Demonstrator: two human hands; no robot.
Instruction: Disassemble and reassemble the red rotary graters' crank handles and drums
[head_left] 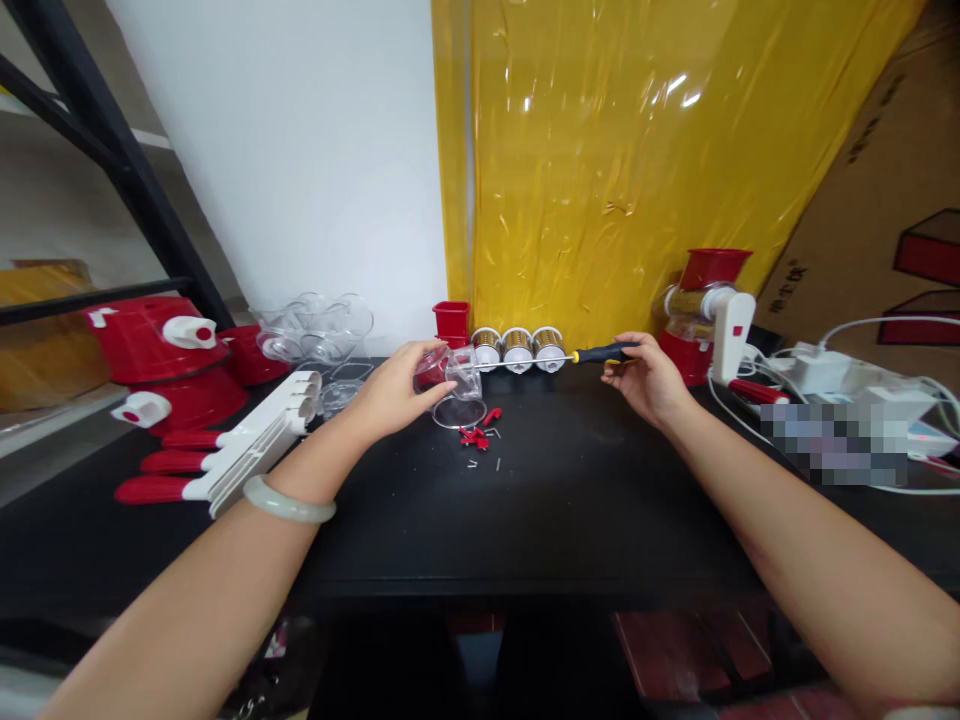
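A clear plastic housing (469, 378) is held near the centre of the frame by the left hand (401, 392), whose fingers and thumb are curled around its left side. A screwdriver (606, 354), dark-handled with a yellow collar, is gripped just right of centre by the right hand (651, 382), with the fingers closed on the end of the handle. Its shaft is pointed leftward, almost level, and its tip is brought to the housing; whether a screw is engaged there cannot be told from this view. A pale bangle (289, 500) is worn on the left wrist.

Just below the housing, small red parts (474, 437) and loose metal pieces (498, 464) are scattered on the black desk (540, 530). Behind, at mid-frame, three drums (517, 350) are lined up beside a red hopper (451, 320). At the left of the frame, red bodies (169, 345) with white knobs are grouped near clear plastic parts (322, 322), and white cranks (259, 440) with red grips are laid side by side. At the right, a red-and-white grater (733, 330) is placed upright beside white cables (862, 335).
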